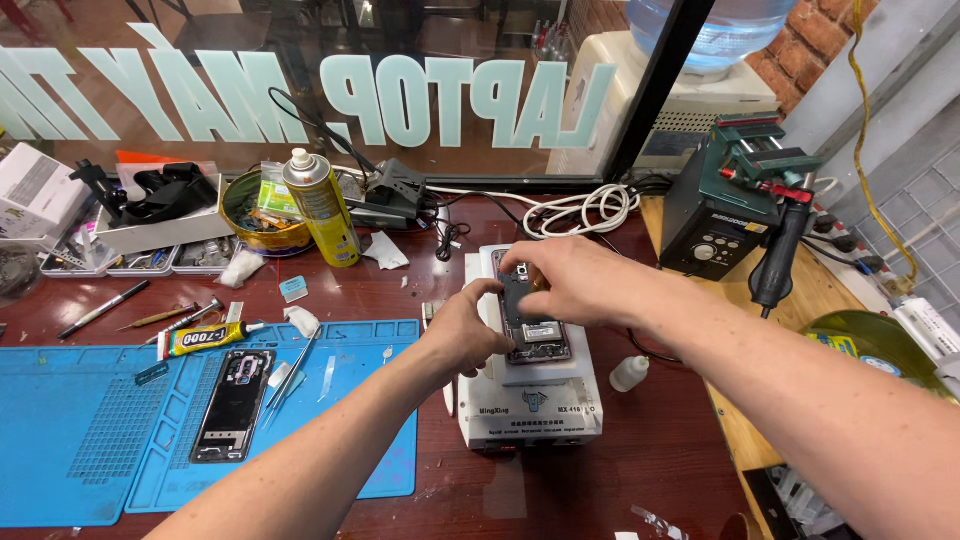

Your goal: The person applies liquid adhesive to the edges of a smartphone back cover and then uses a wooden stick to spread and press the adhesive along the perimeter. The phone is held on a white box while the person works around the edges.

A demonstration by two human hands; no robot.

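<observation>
My left hand (468, 335) grips the left edge of the opened phone (532, 318), fingers curled round its side, while my right hand (570, 280) pinches down at the phone's top end, fingertips closed on something too small for me to make out. The phone lies face down, insides showing, on the white heating plate (530, 395) in the middle of the dark red table (650, 450). I judge the work well begun: the back is already off (a black back cover (235, 400) lies on the blue mat (90, 430) to the left), and the inner parts remain in place. Tweezers (292, 372) and a glue tube (205, 338) rest near that mat, a yellow spray can (322, 207) stands behind, and a hot-air station (730, 200) sits right, by the shop window (300, 60).
</observation>
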